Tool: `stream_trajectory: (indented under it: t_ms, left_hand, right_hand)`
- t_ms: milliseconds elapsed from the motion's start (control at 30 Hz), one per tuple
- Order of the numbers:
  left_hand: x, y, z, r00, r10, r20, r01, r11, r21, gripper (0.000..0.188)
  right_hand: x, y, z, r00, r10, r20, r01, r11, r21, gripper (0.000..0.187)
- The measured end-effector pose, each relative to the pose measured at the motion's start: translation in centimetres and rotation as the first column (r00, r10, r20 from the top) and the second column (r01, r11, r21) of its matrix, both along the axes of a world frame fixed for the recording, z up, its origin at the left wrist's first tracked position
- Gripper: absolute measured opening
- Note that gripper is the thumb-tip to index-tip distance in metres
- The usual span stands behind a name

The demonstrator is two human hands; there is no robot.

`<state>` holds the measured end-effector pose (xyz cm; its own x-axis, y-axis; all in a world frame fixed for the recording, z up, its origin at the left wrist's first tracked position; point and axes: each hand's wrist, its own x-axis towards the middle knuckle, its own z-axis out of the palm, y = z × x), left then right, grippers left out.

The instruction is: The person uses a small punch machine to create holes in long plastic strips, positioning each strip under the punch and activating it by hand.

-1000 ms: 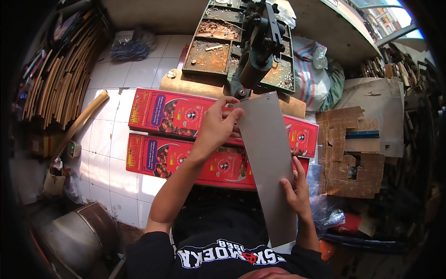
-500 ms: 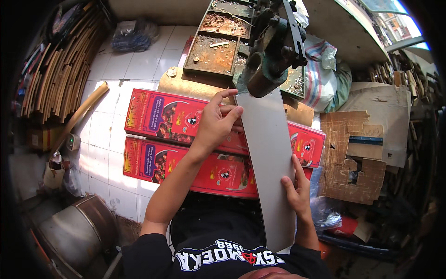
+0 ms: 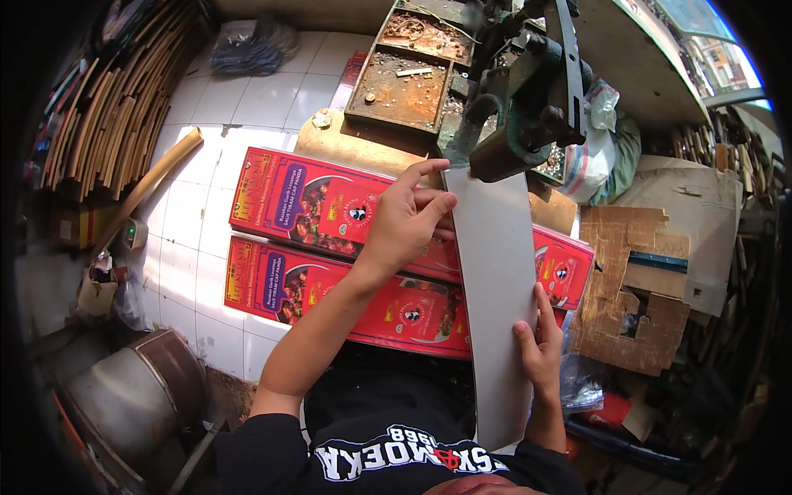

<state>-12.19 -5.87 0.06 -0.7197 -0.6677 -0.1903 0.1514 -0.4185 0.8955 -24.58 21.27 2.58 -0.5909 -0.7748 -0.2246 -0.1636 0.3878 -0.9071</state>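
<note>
A long pale grey board (image 3: 499,280) slants from my lap to the green, worn metal press (image 3: 516,140), its far end beneath the press head. At the board's far left edge, my left hand (image 3: 412,219) grips it, thumb at the edge and index finger stretched toward the corner; the other fingertips are partly hidden. Along the right edge my right hand (image 3: 542,346) holds the board, thumb on its face and the other fingers at the side. Beneath the board lie two rows of red printed panels with food pictures, a far panel (image 3: 280,194) and a near panel (image 3: 256,285).
Behind the panels is a rusty compartment tray (image 3: 392,95) with small metal bits. Cut cardboard (image 3: 610,280) lies at the right, near striped sacks (image 3: 590,169). Cardboard sheets (image 3: 107,115) stand stacked at the far left. A metal drum (image 3: 136,388) is at the lower left.
The view has shifted, so the press, board and panels appear farther right. Both hands keep nearly the same hold on the board, and its far end is still beneath the press head.
</note>
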Motion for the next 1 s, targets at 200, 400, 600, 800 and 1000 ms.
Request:
stream_trajectory:
  t_ms: [200, 400, 600, 800, 1000]
  left_hand:
    - [0.1, 0.0, -0.1, 1.0, 0.01, -0.019, -0.01, 1.0, 0.016, 0.049]
    - [-0.1, 0.1, 0.1, 1.0, 0.023, -0.016, -0.023, 1.0, 0.009, 0.047]
    - [0.1, 0.0, -0.1, 1.0, 0.008, -0.015, -0.008, 1.0, 0.008, 0.049]
    - [0.1, 0.1, 0.1, 0.999, 0.015, -0.04, -0.015, 1.0, -0.003, 0.046]
    - [-0.1, 0.0, -0.3, 1.0, 0.018, -0.025, -0.018, 1.0, -0.018, 0.044]
  right_hand:
    - [0.0, -0.2, 0.2, 0.999, 0.021, -0.042, -0.022, 1.0, -0.016, 0.062]
    - [0.2, -0.4, 0.4, 0.999, 0.023, -0.045, -0.024, 0.999, -0.026, 0.062]
    - [0.3, -0.4, 0.8, 0.997, 0.036, -0.07, -0.037, 0.999, -0.016, 0.062]
    - [0.2, -0.5, 1.2, 0.996, 0.047, -0.079, -0.046, 0.999, 0.003, 0.061]
    - [-0.3, -0.1, 0.7, 0.988, 0.064, -0.141, -0.065, 0.998, 0.002, 0.062]
